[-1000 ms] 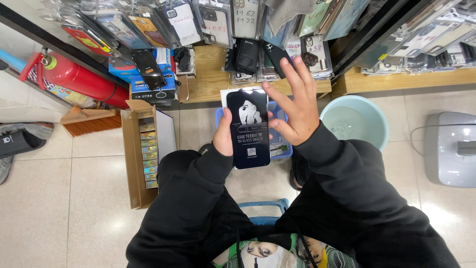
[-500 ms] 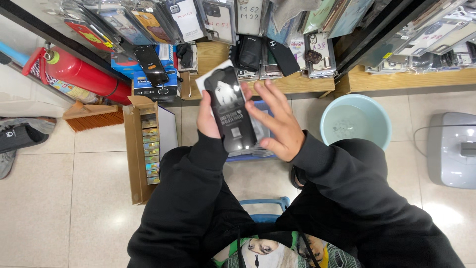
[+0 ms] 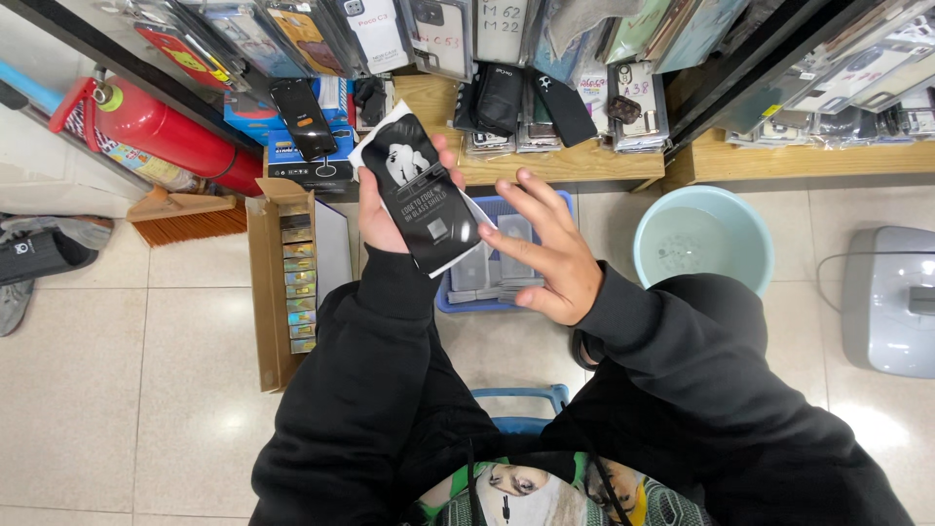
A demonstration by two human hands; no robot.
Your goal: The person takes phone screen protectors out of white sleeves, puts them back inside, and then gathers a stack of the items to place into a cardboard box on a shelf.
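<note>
1. A person in black sleeves (image 3: 390, 390) looked down at both hands over a tiled floor (image 3: 97, 390).
2. The right hand (image 3: 545, 248) was spread wide, with its fingers apart. The fingertips touched the right edge of a black packet (image 3: 421, 190). It did not grip the packet.
3. The left hand (image 3: 382, 209) was closed on the packet, with the fingers behind it and the thumb near the top. The packet was flat and dark with a white picture on it. It was tilted, up in the air, between the two hands.
4. Under the hands sat a blue basket (image 3: 506, 278) on the floor, with clear packs inside.
5. To the left stood an open box (image 3: 282, 282) with a row of small packs.
6. To the right sat a pale blue bowl (image 3: 703, 239), and past it a grey machine (image 3: 891, 297).
7. A broom (image 3: 185, 214) and a red fire tank (image 3: 166, 131) lay farther left.
8. Farthest away, a wooden shelf (image 3: 584, 166) held many phone cases (image 3: 502, 97).
</note>
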